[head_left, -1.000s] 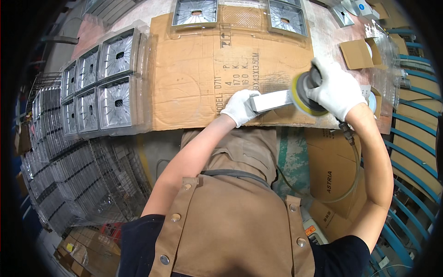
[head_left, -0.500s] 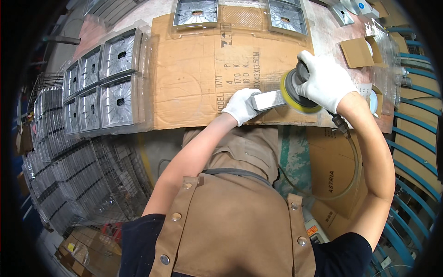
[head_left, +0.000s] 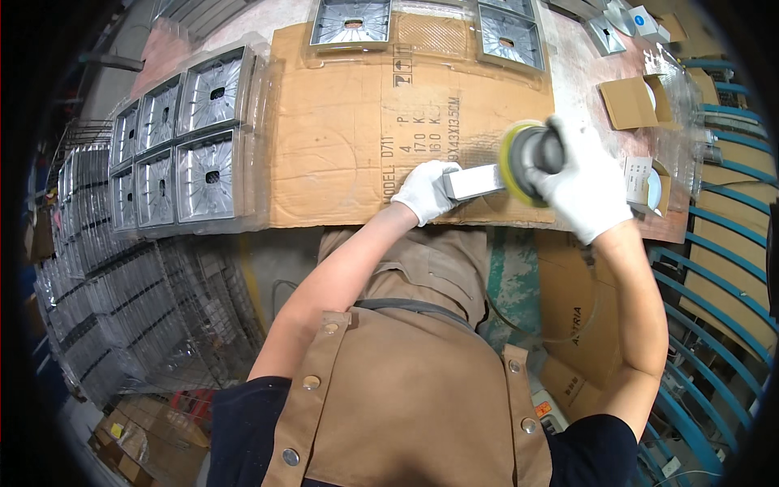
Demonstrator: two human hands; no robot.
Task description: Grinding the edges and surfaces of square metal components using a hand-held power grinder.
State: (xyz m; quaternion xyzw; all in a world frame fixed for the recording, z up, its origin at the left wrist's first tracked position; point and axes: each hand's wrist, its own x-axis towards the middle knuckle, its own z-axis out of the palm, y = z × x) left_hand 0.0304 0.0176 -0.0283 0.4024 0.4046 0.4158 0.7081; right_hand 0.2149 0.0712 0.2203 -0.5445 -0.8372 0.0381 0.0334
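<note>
My gloved left hand [head_left: 426, 192] grips the left end of a silvery rectangular metal part [head_left: 475, 182], holding it tilted above the near edge of the cardboard sheet [head_left: 324, 154]. In my gloved right hand [head_left: 586, 183] is a round orbital sander [head_left: 542, 152], dark grey with a yellow-rimmed pad [head_left: 513, 162]. The sander's pad stands on edge, close against the right end of the metal part; whether they touch I cannot tell. Motion blurs the sander and my right hand. A hose [head_left: 560, 334] hangs down below the right wrist.
Clear plastic trays of square cast metal housings [head_left: 213, 177] sit at the left, with more housings [head_left: 350, 23] at the far edge. Small open cartons [head_left: 633, 103] lie at the right, beside a blue-railed roller rack [head_left: 730, 235]. Stacked plastic trays [head_left: 122, 316] stand below left.
The sander has tipped from lying over the part's end to standing on edge, turning with my right hand. My right forearm has shifted slightly inward. My left hand keeps its hold.
</note>
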